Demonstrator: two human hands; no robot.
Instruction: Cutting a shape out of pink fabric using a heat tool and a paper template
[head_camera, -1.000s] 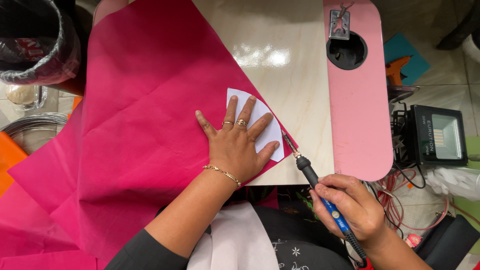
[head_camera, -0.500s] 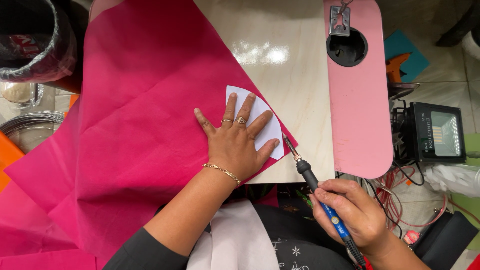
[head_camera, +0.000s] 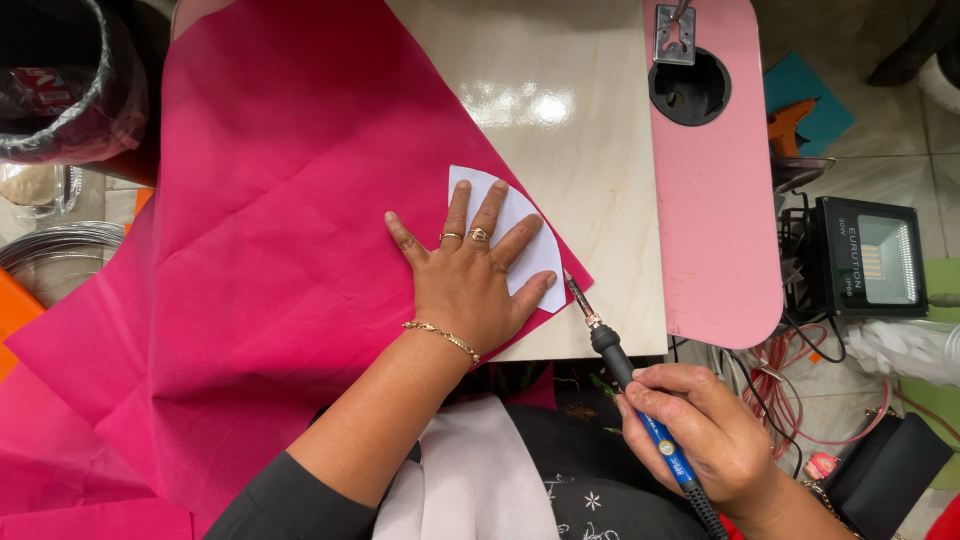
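Note:
My left hand (head_camera: 468, 283) lies flat with fingers spread on a white paper template (head_camera: 524, 225), pressing it onto a large sheet of magenta fabric (head_camera: 270, 230) spread over the table. My right hand (head_camera: 705, 435) grips a soldering iron (head_camera: 625, 372) with a blue and black handle. Its metal tip rests at the fabric's edge, just right of the template and my left thumb.
The cream table top (head_camera: 590, 150) shows right of the fabric, with a pink board (head_camera: 715, 220) carrying a round black hole. A black floodlight (head_camera: 868, 258) and tangled cables sit at right. A plastic-wrapped black bin (head_camera: 60, 90) stands at the top left.
The soldering iron's tip has stayed at the fabric edge by the template, shifting only slightly. My left hand has kept still on the template.

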